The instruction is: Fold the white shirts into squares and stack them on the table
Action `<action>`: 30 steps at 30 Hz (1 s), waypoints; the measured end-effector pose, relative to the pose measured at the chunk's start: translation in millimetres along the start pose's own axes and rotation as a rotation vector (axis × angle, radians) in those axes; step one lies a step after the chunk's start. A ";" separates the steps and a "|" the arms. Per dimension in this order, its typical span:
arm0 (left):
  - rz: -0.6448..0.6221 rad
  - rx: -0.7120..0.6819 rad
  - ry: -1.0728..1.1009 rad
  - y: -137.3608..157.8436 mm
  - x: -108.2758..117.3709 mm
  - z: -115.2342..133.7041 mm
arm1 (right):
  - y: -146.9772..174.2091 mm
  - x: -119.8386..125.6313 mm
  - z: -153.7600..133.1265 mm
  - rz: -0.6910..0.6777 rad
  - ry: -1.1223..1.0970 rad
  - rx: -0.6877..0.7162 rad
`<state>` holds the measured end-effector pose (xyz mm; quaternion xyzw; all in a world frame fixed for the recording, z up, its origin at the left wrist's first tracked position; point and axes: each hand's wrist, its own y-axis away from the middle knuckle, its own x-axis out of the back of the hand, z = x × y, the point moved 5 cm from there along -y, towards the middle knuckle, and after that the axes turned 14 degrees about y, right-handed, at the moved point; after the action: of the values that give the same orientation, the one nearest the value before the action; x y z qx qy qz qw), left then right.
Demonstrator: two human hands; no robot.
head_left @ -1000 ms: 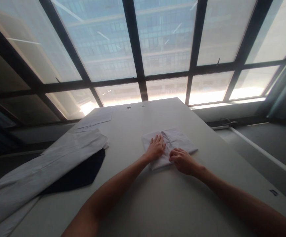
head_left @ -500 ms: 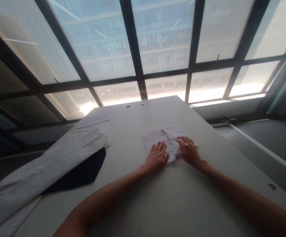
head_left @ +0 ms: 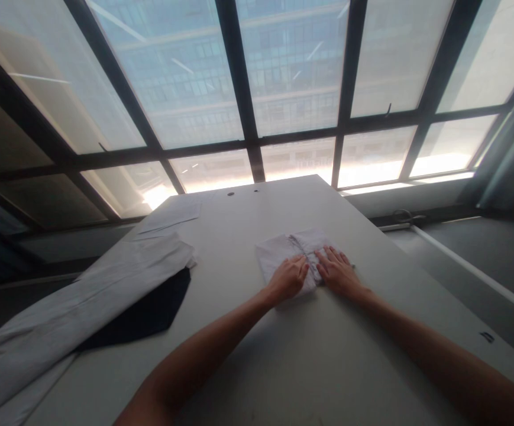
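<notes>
A folded white cloth, perhaps a garment, lies on the white table in front of me, with a gathered crease running down its middle. My left hand is on the near left part of it, fingers drawn together and thumb close to them, pinching the fabric by the crease. On the right part my right hand rests flat, its fingers stretched out and slightly spread. The two hands are close together but apart. Under my palms the cloth is hidden.
To the left, a long white garment lies over a dark navy piece. White sheets are at the table's far left. A small dark object sits near the right edge of the table. Windows stand beyond.
My left hand has gone from lying flat to fingers drawn together, shifting slightly right toward the crease. My right hand has flattened onto the cloth with its fingers spread.
</notes>
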<state>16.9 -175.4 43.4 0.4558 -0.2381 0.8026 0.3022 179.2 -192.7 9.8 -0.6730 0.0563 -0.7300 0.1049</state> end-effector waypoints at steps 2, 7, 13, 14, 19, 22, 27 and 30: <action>0.135 0.132 -0.065 -22.1 9.4 -20.4 | 0.2 0.9 0.1 0.001 0.007 -0.001; 0.123 0.297 -0.159 -57.5 9.9 -68.3 | 0.8 1.2 -1.2 0.007 0.012 0.008; 0.155 0.280 -0.154 -55.8 4.3 -70.3 | 0.9 1.0 -2.7 0.035 0.020 0.003; 0.139 0.286 -0.143 -52.2 0.4 -66.2 | 0.9 1.2 -2.9 0.035 0.019 0.002; 0.118 0.231 -0.122 -27.6 -23.3 -36.0 | 0.4 2.5 -3.6 0.016 0.008 -0.001; 0.153 0.173 -0.141 -14.2 -29.0 -21.8 | 0.2 2.6 -3.3 0.010 0.010 -0.006; 0.094 0.128 -0.163 3.2 -30.9 -9.7 | 0.1 1.1 -2.8 0.020 0.013 -0.002; 0.032 0.078 -0.169 15.9 -35.6 -1.3 | 0.3 1.2 -2.8 0.024 0.014 -0.005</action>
<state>19.3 -195.3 9.9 0.5293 -0.2386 0.7748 0.2503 176.4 -193.5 10.6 -0.6676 0.0669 -0.7331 0.1117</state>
